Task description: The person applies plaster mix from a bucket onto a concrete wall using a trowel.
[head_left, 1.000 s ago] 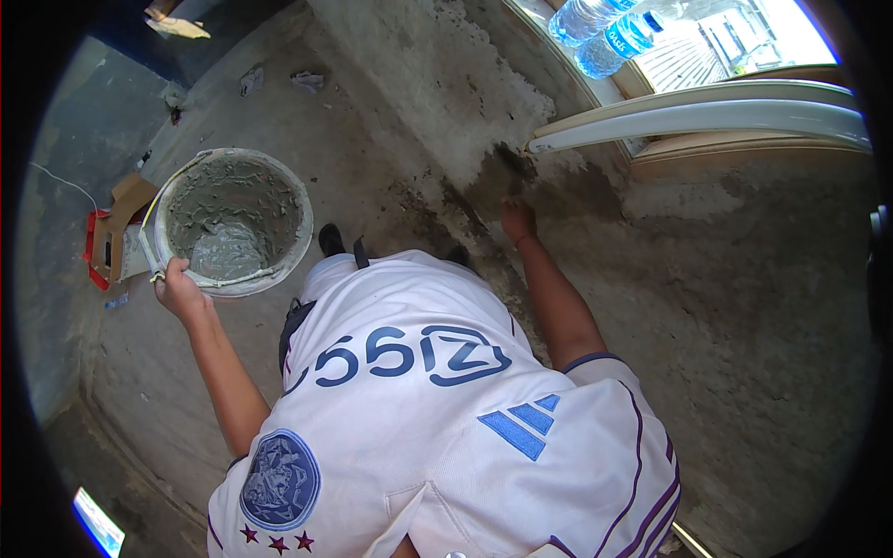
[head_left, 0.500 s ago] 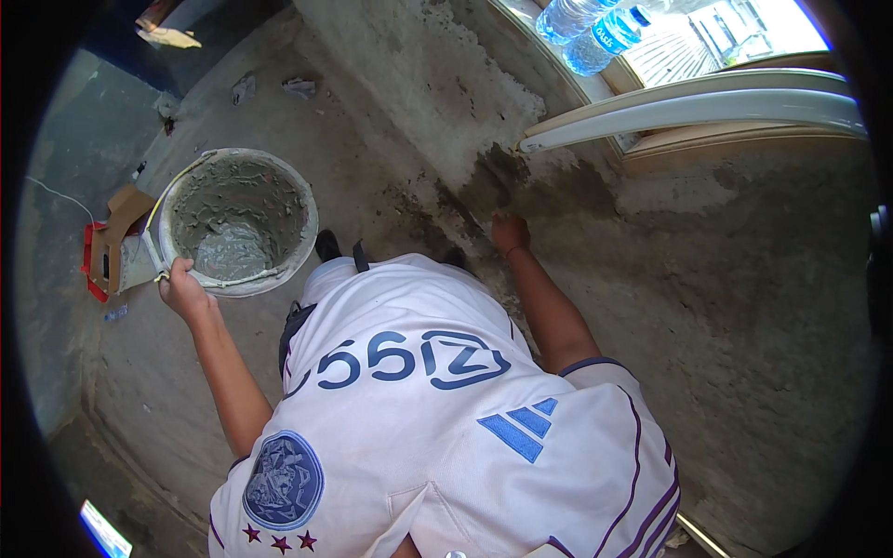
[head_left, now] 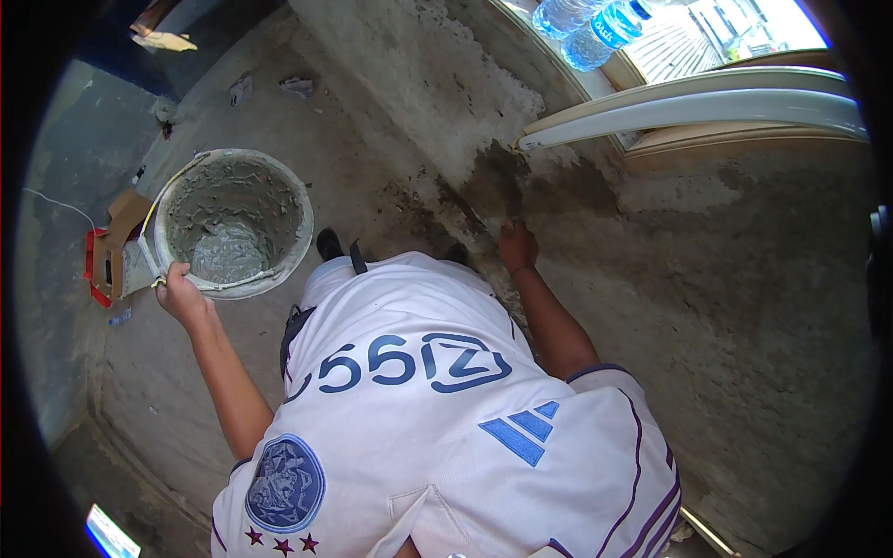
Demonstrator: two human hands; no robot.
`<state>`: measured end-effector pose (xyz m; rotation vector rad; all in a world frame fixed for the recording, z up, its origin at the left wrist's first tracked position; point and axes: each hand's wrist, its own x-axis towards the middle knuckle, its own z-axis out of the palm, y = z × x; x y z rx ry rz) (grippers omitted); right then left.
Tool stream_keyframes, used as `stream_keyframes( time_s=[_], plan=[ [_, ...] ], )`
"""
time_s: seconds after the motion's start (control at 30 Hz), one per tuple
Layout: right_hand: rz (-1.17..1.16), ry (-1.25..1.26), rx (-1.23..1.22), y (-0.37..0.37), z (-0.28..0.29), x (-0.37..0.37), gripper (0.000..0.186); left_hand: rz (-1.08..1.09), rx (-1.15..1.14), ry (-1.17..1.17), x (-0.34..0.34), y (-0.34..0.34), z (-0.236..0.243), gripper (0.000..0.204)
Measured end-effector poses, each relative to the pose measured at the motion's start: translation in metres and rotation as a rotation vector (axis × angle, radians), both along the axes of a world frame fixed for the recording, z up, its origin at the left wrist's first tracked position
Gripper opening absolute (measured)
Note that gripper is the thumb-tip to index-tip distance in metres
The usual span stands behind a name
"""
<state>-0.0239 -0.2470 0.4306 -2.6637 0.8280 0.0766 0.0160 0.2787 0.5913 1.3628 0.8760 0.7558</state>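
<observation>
My left hand (head_left: 182, 294) is closed on the near rim of a whitish bucket (head_left: 237, 181), beside its wire handle. Grey wet mortar (head_left: 231, 255) lies in the bottom, and more is smeared over the inner walls. On the other side, my right hand (head_left: 518, 245) is a closed fist held against the lower wall (head_left: 679, 279), just below a dark damp patch (head_left: 507, 177). Whatever sits in its fingers is too hidden to name.
An open cardboard box (head_left: 116, 244) lies left of the bucket. Scraps of crumpled paper (head_left: 297, 87) are on the floor farther off. Two plastic water bottles (head_left: 600, 37) stand on the window sill at upper right, above a pale curved frame edge (head_left: 688, 110).
My right hand has moved slightly to the right and nearer to me along the wall. My left hand and the bucket have hardly shifted.
</observation>
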Motion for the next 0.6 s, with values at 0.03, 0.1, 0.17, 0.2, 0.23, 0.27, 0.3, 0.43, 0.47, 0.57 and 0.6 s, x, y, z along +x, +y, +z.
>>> stream_keyframes(
  time_s=[0.03, 0.1, 0.17, 0.2, 0.23, 0.27, 0.3, 0.43, 0.47, 0.57, 0.6],
  plan=[
    [0.054, 0.055, 0.006, -0.004, -0.009, 0.001, 0.035, -0.004, 0.01, 0.018, -0.001, 0.0, 0.002, 0.032],
    [0.106, 0.113, 0.02, -0.014, -0.03, 0.006, 0.034, -0.012, 0.027, 0.039, 0.0, -0.001, 0.004, 0.032],
    [0.138, 0.034, 0.048, -0.027, -0.064, 0.014, 0.032, -0.021, 0.017, 0.036, -0.003, 0.0, 0.006, 0.033],
    [0.127, 0.032, 0.052, -0.046, -0.098, 0.017, 0.032, -0.031, 0.02, 0.035, -0.004, 0.001, 0.006, 0.033],
    [0.266, 0.096, -0.043, -0.073, -0.135, 0.019, 0.033, -0.041, 0.02, 0.041, -0.001, 0.002, 0.006, 0.034],
    [0.406, 0.161, -0.137, -0.089, -0.155, 0.021, 0.034, -0.048, 0.022, 0.046, 0.003, 0.002, 0.005, 0.035],
    [0.411, 0.154, -0.133, -0.091, -0.159, 0.025, 0.034, -0.043, 0.027, 0.04, 0.001, 0.001, 0.005, 0.035],
    [0.229, 0.122, 0.027, -0.06, -0.102, 0.033, 0.037, 0.006, 0.04, 0.038, -0.006, -0.002, 0.007, 0.036],
    [0.131, 0.07, 0.098, -0.04, -0.061, 0.035, 0.037, 0.009, 0.026, 0.042, -0.008, -0.001, 0.006, 0.037],
    [0.023, 0.021, 0.135, -0.021, -0.008, 0.029, 0.037, 0.008, 0.039, 0.032, -0.004, -0.005, 0.008, 0.037],
    [0.02, 0.026, 0.135, -0.014, 0.002, 0.025, 0.037, 0.005, 0.039, 0.037, -0.004, -0.005, 0.009, 0.037]
  ],
)
